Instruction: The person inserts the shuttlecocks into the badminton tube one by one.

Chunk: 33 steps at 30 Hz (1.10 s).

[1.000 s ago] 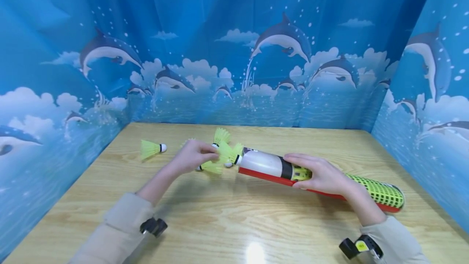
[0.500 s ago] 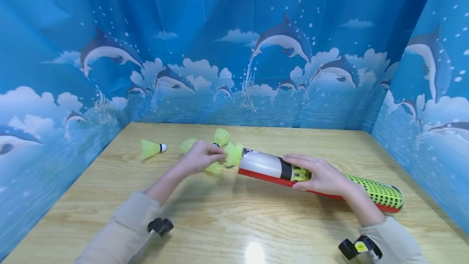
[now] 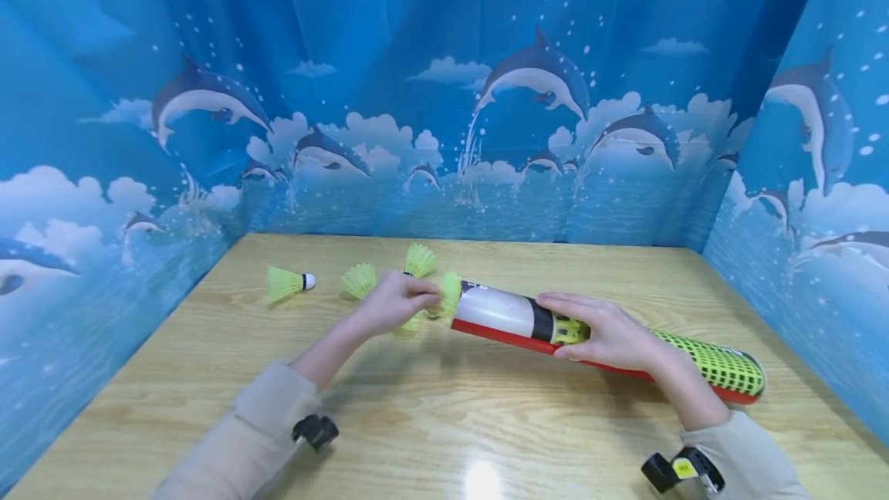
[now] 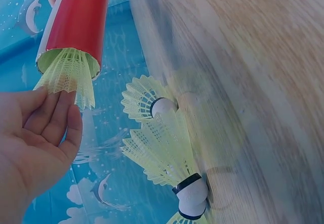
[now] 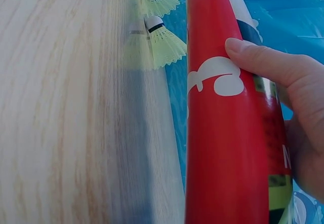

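Shuttlecock (image 4: pixel 71 69) partway inside the tube (image 3: pixel 496 311), pinched by its outer end in the left hand (image 3: pixel 396 303). Gripping the tube in the right hand (image 3: pixel 611 334), aslant toward the table's (image 3: pixel 417 423) right edge.

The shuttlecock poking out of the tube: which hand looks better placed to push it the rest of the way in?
Probably the left hand: its fingers touch the skirt of the shuttlecock at the mouth of the tube. The right hand grips the tube farther along, better suited to steadying it.
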### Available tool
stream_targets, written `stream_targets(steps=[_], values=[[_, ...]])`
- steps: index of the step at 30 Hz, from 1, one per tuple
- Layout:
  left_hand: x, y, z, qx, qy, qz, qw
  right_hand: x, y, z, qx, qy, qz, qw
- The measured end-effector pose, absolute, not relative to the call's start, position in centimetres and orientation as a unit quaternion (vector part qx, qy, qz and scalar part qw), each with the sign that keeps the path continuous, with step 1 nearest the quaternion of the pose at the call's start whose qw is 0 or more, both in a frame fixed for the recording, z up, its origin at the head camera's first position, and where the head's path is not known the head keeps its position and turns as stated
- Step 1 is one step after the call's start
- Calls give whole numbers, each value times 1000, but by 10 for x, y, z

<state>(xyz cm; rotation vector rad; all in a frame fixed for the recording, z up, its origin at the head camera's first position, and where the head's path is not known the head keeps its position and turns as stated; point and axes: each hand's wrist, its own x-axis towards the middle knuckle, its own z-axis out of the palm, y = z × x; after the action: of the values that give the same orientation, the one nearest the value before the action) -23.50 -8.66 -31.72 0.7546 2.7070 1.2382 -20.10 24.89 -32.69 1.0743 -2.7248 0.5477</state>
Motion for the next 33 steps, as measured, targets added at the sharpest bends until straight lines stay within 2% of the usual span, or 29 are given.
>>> stream_targets(steps=[11,21,33], values=[[-237,-82,-320,237,886,396,42,-201,250,-325,361,-910,184,82],[-234,-73,-317,256,895,364,11,-202,251,-325,364,-910,177,88],[-233,-69,-318,234,896,378,-9,-203,253,-325,354,-913,185,86]])
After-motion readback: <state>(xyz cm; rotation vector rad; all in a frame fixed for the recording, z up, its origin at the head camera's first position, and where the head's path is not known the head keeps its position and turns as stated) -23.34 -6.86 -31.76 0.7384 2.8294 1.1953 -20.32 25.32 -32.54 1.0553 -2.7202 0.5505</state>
